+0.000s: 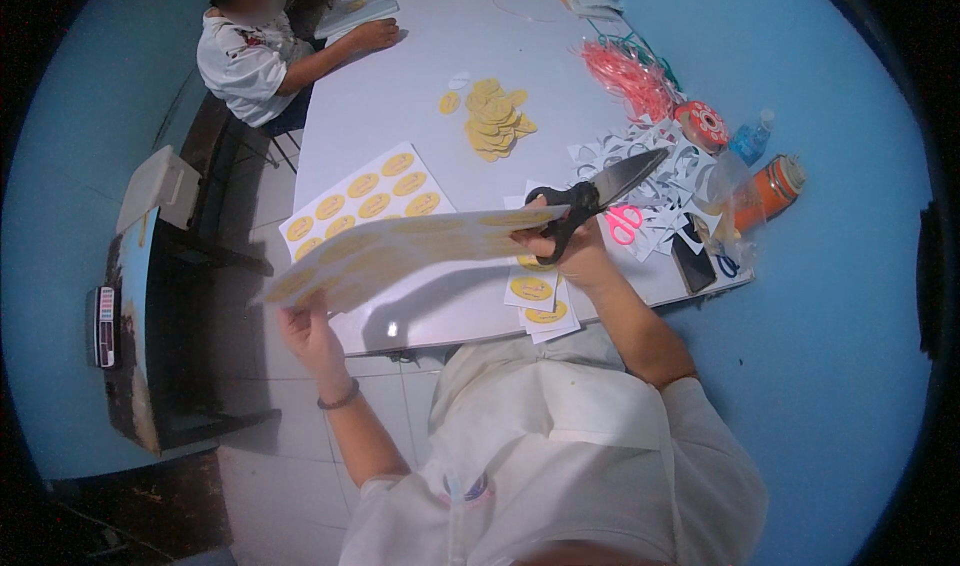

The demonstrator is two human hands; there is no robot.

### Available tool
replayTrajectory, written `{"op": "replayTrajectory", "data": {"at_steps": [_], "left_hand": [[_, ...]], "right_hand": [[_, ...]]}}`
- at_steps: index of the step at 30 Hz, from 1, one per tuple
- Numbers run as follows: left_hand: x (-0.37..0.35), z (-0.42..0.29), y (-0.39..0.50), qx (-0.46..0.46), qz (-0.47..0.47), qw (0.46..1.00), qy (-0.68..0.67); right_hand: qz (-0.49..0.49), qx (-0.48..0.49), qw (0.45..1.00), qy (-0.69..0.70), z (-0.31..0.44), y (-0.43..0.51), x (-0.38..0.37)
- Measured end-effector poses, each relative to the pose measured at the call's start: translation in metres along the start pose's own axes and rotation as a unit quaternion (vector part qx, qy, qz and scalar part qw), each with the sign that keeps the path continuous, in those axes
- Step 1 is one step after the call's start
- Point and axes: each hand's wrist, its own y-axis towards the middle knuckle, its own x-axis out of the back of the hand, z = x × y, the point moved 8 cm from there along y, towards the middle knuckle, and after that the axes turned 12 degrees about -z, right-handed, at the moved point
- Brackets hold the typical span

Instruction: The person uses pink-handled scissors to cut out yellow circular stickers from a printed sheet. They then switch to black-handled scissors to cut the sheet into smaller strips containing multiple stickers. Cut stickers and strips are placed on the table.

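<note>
Raised above the table is a sheet of yellow oval labels, bowed and seen nearly edge-on. My left hand pinches its left end. My right hand holds the sheet's other end and also grips black-handled scissors, whose blades point away to the upper right. Another label sheet lies flat on the table behind the raised one. Beneath my right hand are cut label pieces near the table edge. Farther back sits a pile of trimmed yellow oval labels.
White paper offcuts are heaped at the right, with pink-handled scissors, a phone, an orange cylinder, a ribbon roll and pink strips. Across the table, a person sits at the left.
</note>
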Motion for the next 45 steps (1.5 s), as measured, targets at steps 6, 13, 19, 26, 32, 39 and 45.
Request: {"op": "replayTrajectory", "data": {"at_steps": [6, 13, 19, 26, 32, 39, 45], "left_hand": [[0.024, 0.012, -0.025, -0.027, -0.033, 0.991, 0.125], [0.031, 0.027, -0.013, 0.033, -0.022, 0.981, 0.189], [0.009, 0.0, 0.01, 0.019, -0.075, 0.991, 0.107], [-0.011, -0.015, 0.025, -0.015, -0.088, 0.993, 0.071], [-0.029, -0.012, 0.027, -0.007, -0.042, 0.998, 0.05], [-0.039, -0.007, 0.021, 0.004, -0.021, 0.999, 0.034], [-0.043, -0.012, 0.02, 0.001, -0.012, 0.999, 0.044]], "right_hand": [[-0.014, -0.119, 0.993, 0.022, -0.057, -0.012, -0.021], [-0.074, 0.045, 0.991, -0.102, -0.039, -0.01, -0.001], [0.049, -0.191, 0.98, -0.009, -0.04, -0.059, 0.015], [0.195, -0.342, 0.919, -0.006, -0.051, -0.117, 0.011], [0.215, -0.324, 0.921, -0.025, -0.044, -0.118, 0.001], [0.212, -0.279, 0.936, 0.017, -0.041, -0.11, -0.004], [0.225, -0.27, 0.936, 0.022, -0.045, -0.11, -0.003]]}}
